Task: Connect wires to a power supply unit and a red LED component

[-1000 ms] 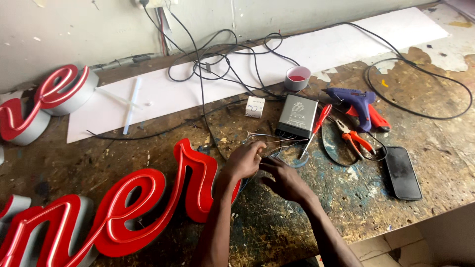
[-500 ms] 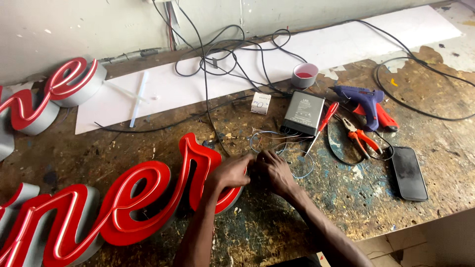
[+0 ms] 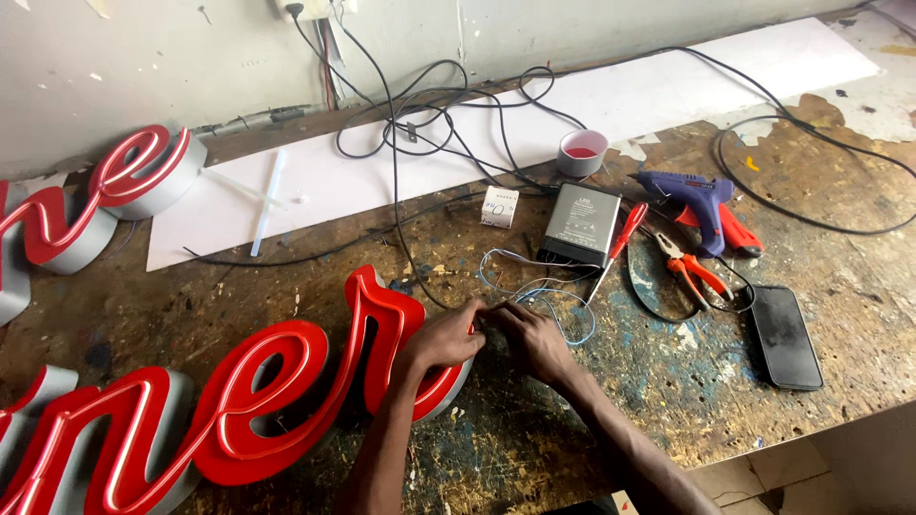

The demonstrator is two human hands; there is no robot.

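A large red script sign (image 3: pixel 239 401) with glowing tube lines and grey sides lies on the worn workbench (image 3: pixel 534 448) at the lower left. My left hand (image 3: pixel 441 336) rests against the sign's right end. My right hand (image 3: pixel 532 336) meets it fingertip to fingertip, and both pinch thin white and blue wires (image 3: pixel 558 300) between them. The wires loop up to a grey power supply box (image 3: pixel 580 225) just beyond my hands.
A red-handled screwdriver (image 3: pixel 618 250), orange pliers (image 3: pixel 695 271), a blue glue gun (image 3: pixel 697 205) and a black phone (image 3: pixel 784 336) lie to the right. A tape roll (image 3: pixel 581 152), a small white box (image 3: pixel 499 206), tangled black cables (image 3: pixel 429 124), a white board (image 3: pixel 496 124) and another red sign piece (image 3: pixel 86 205) sit farther back.
My hands have drawn closer together on the wires at the sign's right end. The view has shifted a little, so the bench items sit further right and lower.
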